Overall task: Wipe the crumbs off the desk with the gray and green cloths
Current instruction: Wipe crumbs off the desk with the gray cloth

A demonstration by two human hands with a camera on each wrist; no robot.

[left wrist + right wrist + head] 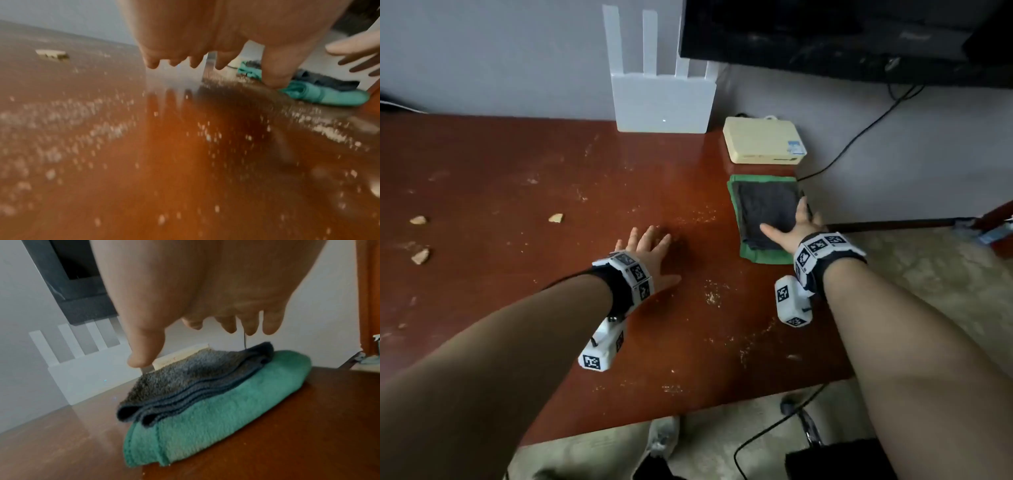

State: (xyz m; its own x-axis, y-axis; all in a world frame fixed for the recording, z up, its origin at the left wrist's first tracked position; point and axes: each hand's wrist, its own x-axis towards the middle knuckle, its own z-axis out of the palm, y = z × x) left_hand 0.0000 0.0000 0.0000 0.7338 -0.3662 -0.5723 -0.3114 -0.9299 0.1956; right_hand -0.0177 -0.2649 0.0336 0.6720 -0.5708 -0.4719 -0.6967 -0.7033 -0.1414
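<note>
A folded gray cloth [763, 209] [197, 379] lies on top of a folded green cloth [760, 255] [216, 423] at the right edge of the red-brown desk [551, 164]. My right hand [796, 226] [197, 331] hovers spread just over the gray cloth, fingers straight, holding nothing. My left hand [647, 246] [197, 63] is spread flat just above the desk's middle, empty. Fine crumbs [115, 129] are scattered over the wood, and larger crumb pieces [555, 218] [420, 256] lie to the left.
A white router [662, 102] with upright antennas stands against the wall. A cream box [763, 144] sits right behind the cloths. A black monitor [842, 31] hangs over the back right, with cables [859, 137] trailing down past the desk's right edge.
</note>
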